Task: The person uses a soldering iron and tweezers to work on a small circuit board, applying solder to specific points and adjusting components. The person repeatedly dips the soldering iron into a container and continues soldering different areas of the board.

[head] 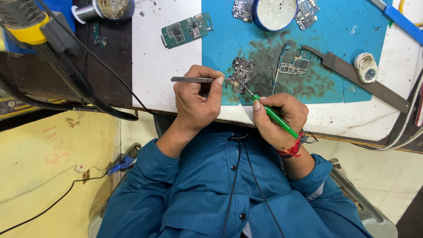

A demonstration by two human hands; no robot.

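Note:
My left hand (196, 99) grips a pair of metal tweezers (190, 79) that lie sideways, their tips at the left edge of a small dark circuit board (241, 74) on the blue work mat (220, 35). In my right hand (278, 118) is a green-handled soldering iron (274, 116), held like a pen. Its thin metal tip slants up and left onto the same board. Both hands rest at the near edge of the table, close together.
A second bare board (296, 66) lies right of the worked one. A green board (187, 30) lies on the white surface, a round tin (275, 12) at the back. A flat metal bar (352, 76), a small white pot (365, 67), a solder spool (83, 12) and black cables (79, 83) surround it.

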